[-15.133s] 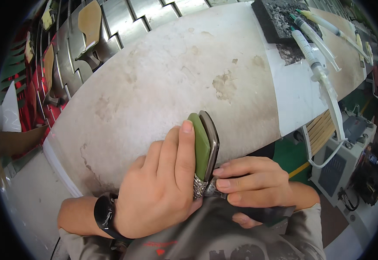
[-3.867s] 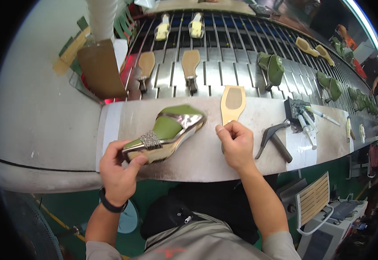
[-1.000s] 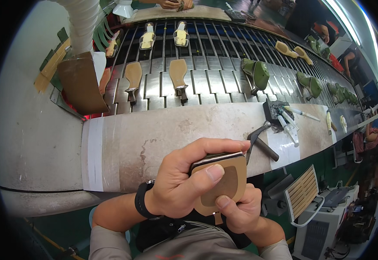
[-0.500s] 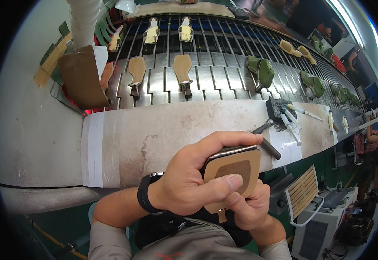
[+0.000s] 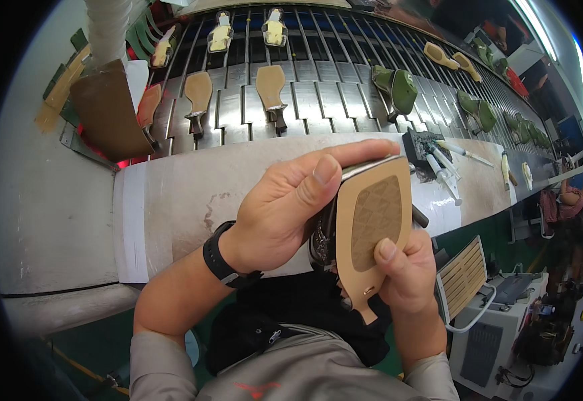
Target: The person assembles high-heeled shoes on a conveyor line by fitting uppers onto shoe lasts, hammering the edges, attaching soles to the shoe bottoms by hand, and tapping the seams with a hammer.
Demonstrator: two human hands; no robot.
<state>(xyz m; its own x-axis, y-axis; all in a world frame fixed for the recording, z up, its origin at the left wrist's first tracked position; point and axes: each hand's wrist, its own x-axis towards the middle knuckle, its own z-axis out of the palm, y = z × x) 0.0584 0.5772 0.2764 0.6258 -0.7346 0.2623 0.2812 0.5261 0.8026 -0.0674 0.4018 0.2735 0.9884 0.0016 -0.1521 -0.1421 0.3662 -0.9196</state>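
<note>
Between my hands is a dark shoe with a tan outsole turned toward me. A darker textured patch covers the forepart of the sole, and its narrow end points down. My left hand cups the toe end, its fingers stretched along the top edge and its thumb lifted off the sole. Lower down, my right hand grips the side of the shoe, with the thumb pressed on the sole; its other fingers are hidden behind. Most of the upper is out of sight.
A pale bench runs before me, holding a black block, syringes and a partly hidden hammer. Beyond lies a metal slatted conveyor with tan soles and green shoe lasts. A slatted rack stands right.
The shoe has risen and turned more upright, so more of its sole shows. My left thumb has come off the sole; my right hand has shifted slightly up and right.
</note>
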